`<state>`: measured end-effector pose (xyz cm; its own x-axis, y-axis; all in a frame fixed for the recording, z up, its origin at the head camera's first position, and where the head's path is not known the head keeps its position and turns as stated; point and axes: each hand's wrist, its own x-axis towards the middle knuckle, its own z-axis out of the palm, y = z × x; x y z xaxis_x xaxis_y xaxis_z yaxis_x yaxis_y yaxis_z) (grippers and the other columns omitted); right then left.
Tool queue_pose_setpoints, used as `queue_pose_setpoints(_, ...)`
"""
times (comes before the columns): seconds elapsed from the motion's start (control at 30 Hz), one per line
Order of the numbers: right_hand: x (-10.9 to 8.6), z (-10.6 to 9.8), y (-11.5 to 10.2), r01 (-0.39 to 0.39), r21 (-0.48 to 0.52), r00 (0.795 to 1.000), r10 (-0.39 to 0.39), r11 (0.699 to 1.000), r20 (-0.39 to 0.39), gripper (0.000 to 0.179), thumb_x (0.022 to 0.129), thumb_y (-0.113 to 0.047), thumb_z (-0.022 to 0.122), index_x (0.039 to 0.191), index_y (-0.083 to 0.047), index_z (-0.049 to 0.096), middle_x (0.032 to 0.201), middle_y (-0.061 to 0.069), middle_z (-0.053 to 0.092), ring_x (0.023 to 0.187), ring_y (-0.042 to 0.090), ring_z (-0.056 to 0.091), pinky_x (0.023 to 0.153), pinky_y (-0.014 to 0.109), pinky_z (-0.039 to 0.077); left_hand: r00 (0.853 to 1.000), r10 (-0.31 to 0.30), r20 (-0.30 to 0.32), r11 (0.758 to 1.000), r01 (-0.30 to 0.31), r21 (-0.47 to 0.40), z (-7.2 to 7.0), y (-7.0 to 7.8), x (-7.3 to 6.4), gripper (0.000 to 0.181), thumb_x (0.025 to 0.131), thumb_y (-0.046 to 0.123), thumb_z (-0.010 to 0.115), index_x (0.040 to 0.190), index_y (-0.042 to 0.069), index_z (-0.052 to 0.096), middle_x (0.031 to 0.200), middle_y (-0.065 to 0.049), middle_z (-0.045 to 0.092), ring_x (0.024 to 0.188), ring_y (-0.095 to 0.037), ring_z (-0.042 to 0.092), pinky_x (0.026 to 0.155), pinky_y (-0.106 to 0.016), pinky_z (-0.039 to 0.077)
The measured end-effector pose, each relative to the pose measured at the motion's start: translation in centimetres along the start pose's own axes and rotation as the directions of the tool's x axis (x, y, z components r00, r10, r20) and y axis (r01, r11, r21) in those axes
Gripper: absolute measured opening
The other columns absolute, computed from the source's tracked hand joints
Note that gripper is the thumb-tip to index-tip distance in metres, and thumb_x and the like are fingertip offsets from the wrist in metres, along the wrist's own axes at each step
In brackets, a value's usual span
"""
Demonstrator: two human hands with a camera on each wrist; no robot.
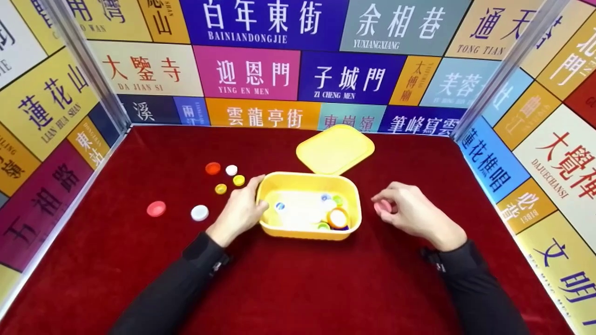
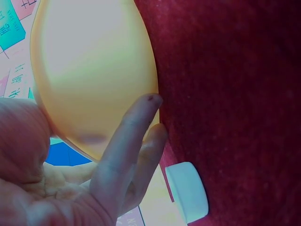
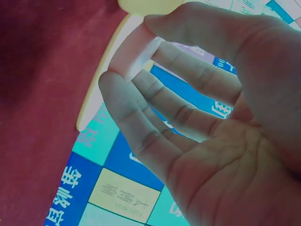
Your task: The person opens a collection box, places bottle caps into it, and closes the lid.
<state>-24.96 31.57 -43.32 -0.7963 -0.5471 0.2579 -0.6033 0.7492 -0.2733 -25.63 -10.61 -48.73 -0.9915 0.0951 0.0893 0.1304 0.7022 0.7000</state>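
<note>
My left hand [image 1: 240, 207] grips the left end of a yellow plastic box [image 1: 307, 235], thumb over the rim and fingers along the outer wall. In the left wrist view those fingers [image 2: 129, 129] lie against the box's side. Several bottle caps sit inside the box, among them an orange-rimmed cap [image 1: 338, 217] and a green cap [image 1: 323, 226]. To the right of the box, my right hand [image 1: 409, 211] pinches a pink bottle cap [image 3: 133, 51] between thumb and fingertips.
Left of the box lie a white cap [image 1: 199, 213], a pink cap [image 1: 156, 209], a red cap [image 1: 213, 168], a smaller white cap [image 1: 231, 170] and two yellow caps [image 1: 239, 180]. The yellow lid [image 1: 335, 149] rests behind the box. Printed panels [image 1: 251, 72] wall in the dark red table [image 1: 298, 288].
</note>
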Motion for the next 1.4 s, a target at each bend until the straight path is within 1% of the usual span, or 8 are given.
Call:
queue_pose_setpoints(0.2,1.5,-0.3,-0.9,0.009,0.005,1.000,-0.009,1.000,-0.011,0.017,0.103,-0.008,0.084,0.118,-0.006,0.090,0.090,0.007,0.071,0.087,0.017,0.066,0.078,0.032,0.059,1.000,-0.015,0.017,1.000,0.015,-0.005,0.0,0.1,0.0,0.073,0.106,0.006,0.072,0.175,0.006,0.049,0.156,-0.029,0.072,0.123,-0.037,0.079,0.108,-0.050,0.066)
queue_pose_setpoints(0.37,2.9,-0.5,-2.0,0.016,0.026,0.999,-0.015,1.000,-0.033,0.014,0.104,-0.011,0.085,0.116,-0.005,0.089,0.091,0.009,0.069,0.088,0.022,0.066,0.077,0.031,0.056,0.999,-0.026,0.026,1.000,0.026,-0.009,-0.1,0.2,0.0,0.073,0.107,0.007,0.072,0.176,0.007,0.048,0.157,-0.028,0.072,0.124,-0.037,0.078,0.108,-0.050,0.066)
queue_pose_setpoints(0.57,5.1,0.0,-4.0,0.072,0.058,0.997,-0.070,0.996,-0.038,0.018,0.102,-0.012,0.088,0.118,-0.004,0.088,0.095,0.012,0.072,0.090,0.027,0.068,0.077,0.034,0.056,1.000,-0.020,0.019,1.000,0.021,-0.015,-0.2,0.0,0.0,0.072,0.107,0.008,0.073,0.175,0.007,0.049,0.158,-0.027,0.072,0.125,-0.037,0.078,0.108,-0.050,0.066)
queue_pose_setpoints(0.77,7.1,1.9,-6.6,0.152,0.085,0.988,-0.151,0.985,-0.018,0.019,0.102,-0.011,0.087,0.119,-0.002,0.087,0.101,0.015,0.078,0.093,0.034,0.071,0.080,0.040,0.060,1.000,-0.011,0.012,1.000,0.011,-0.012,-0.2,-0.1,0.0,0.073,0.106,0.007,0.072,0.175,0.007,0.049,0.157,-0.028,0.072,0.123,-0.037,0.078,0.107,-0.050,0.066)
queue_pose_setpoints(0.93,8.2,3.7,-8.7,0.237,0.073,0.971,-0.238,0.969,0.012,0.016,0.098,-0.005,0.086,0.114,0.000,0.087,0.099,0.015,0.079,0.096,0.034,0.072,0.087,0.044,0.062,1.000,-0.002,0.004,1.000,0.002,-0.012,-0.3,0.0,0.1,0.073,0.105,0.006,0.073,0.174,0.006,0.050,0.155,-0.028,0.073,0.122,-0.037,0.078,0.108,-0.050,0.065)
queue_pose_setpoints(1.17,9.2,6.0,-11.0,0.261,0.102,0.960,-0.269,0.960,0.073,0.014,0.103,-0.007,0.084,0.115,0.000,0.087,0.102,0.015,0.077,0.094,0.030,0.069,0.084,0.038,0.061,1.000,0.002,0.007,1.000,-0.002,-0.012,-0.2,0.0,0.1,0.073,0.105,0.006,0.073,0.175,0.006,0.050,0.155,-0.028,0.073,0.123,-0.038,0.078,0.109,-0.050,0.065)
queue_pose_setpoints(1.27,9.6,6.9,-11.4,0.285,0.109,0.953,-0.294,0.952,0.074,0.013,0.105,-0.007,0.082,0.115,-0.001,0.087,0.099,0.015,0.076,0.092,0.029,0.068,0.082,0.035,0.060,1.000,0.004,0.002,1.000,-0.004,-0.003,-0.2,0.0,0.1,0.073,0.105,0.006,0.074,0.174,0.006,0.051,0.154,-0.029,0.074,0.121,-0.038,0.079,0.106,-0.050,0.066)
queue_pose_setpoints(1.4,9.5,7.9,-11.4,0.284,0.110,0.953,-0.293,0.953,0.074,0.013,0.106,-0.008,0.082,0.115,-0.002,0.088,0.099,0.014,0.074,0.092,0.028,0.069,0.082,0.034,0.062,1.000,0.003,0.008,1.000,-0.003,-0.003,0.1,-0.1,-0.1,0.072,0.106,0.006,0.074,0.174,0.006,0.051,0.152,-0.029,0.074,0.118,-0.038,0.079,0.102,-0.049,0.067)
